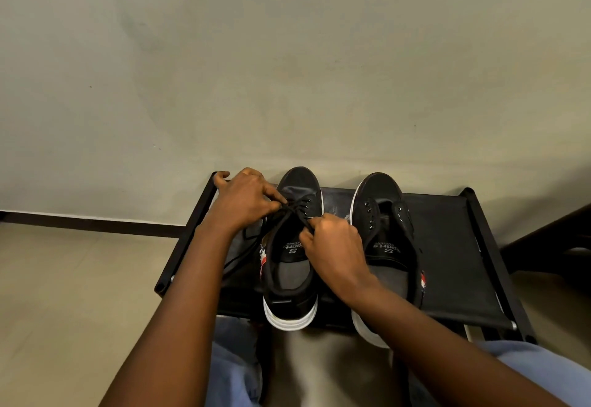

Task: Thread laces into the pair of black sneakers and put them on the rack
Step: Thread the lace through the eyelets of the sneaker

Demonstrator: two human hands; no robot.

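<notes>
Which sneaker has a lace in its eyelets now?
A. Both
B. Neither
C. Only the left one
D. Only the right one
C: the left sneaker shows a black lace crossing its eyelets, pinched by both hands, while the right sneaker has bare eyelets.

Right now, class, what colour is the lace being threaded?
Black lace, clearest in the head view.
</notes>
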